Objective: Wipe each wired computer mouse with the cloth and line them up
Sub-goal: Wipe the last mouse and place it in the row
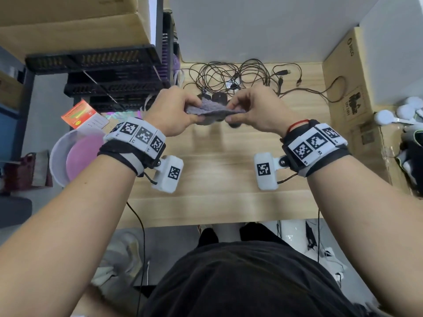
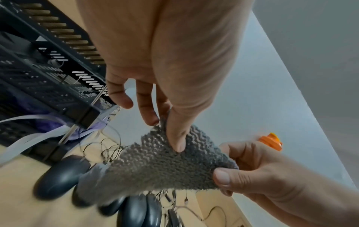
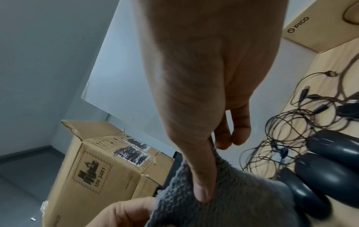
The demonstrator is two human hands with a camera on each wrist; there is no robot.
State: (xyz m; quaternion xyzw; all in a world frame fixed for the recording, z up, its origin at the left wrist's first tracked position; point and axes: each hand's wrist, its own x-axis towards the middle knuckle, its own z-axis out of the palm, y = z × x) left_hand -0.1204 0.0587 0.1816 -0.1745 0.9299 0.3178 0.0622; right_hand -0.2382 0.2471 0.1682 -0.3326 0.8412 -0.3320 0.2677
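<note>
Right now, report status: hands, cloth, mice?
Left hand, right hand both pinch grey cloth, raised. Mice on desk, unwiped. Cables tangled behind.

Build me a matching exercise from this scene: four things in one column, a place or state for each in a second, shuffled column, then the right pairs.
Things:
1. grey cloth
2. tangled mouse cables
3. PICO cardboard box
4. black slotted crates

Places or states:
A. stacked off the desk's left edge
B. standing at the desk's right side
C. pinched between the left hand and the right hand, held above the black mice
D. piled at the back of the wooden desk

Pairs: 1-C, 2-D, 3-B, 4-A
</note>
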